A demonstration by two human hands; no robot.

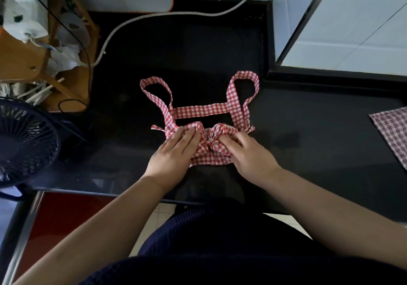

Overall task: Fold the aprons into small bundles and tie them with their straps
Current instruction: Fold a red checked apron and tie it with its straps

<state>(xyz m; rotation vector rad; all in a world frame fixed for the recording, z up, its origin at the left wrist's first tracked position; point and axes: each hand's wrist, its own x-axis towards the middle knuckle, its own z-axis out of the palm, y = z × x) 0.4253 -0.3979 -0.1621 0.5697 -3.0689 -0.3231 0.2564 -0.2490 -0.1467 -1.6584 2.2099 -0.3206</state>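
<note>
A red-and-white checked apron (209, 156) lies bunched into a small bundle on the black counter (308, 144), cinched at its middle. Its straps (198, 112) spread out behind it, looping to the left and right with one band running straight across. My left hand (174, 152) lies on the bundle's left half with fingers fairly straight, pressing the cloth. My right hand (248, 152) rests on the right half, its fingertips bent into the gathered fabric. A second apron (394, 130), in purple-and-white check, lies flat at the counter's right edge.
A dark blue fan (24, 144) stands at the left edge. Behind it is a wooden rack (66, 69) with utensils and cables. A white hose (154, 18) curves across the back of the counter. A tiled wall ledge (330, 73) rises at the back right.
</note>
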